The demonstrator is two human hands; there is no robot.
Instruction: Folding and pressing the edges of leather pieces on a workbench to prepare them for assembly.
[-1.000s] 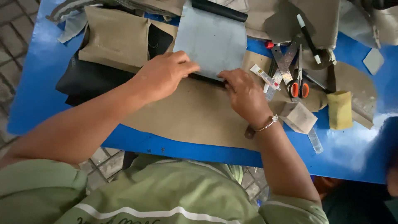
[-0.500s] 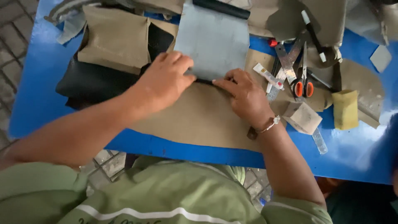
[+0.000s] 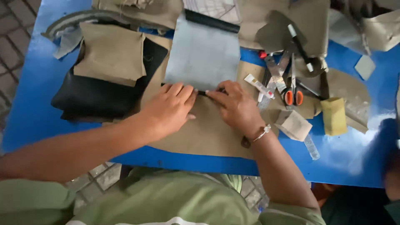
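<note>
Stacked black leather sheets (image 3: 89, 98) lie at nine o'clock under one tan fabric panel (image 3: 111, 52). Left hand (image 3: 168, 109) and right hand (image 3: 234, 104) press flat, fingers extended, gripping nothing, on the near edge of one grey-blue rectangular leather piece (image 3: 202, 56) at twelve o'clock. One pair of orange-handled scissors (image 3: 293, 85) and one yellow sponge block (image 3: 333, 116) sit at three o'clock.
</note>
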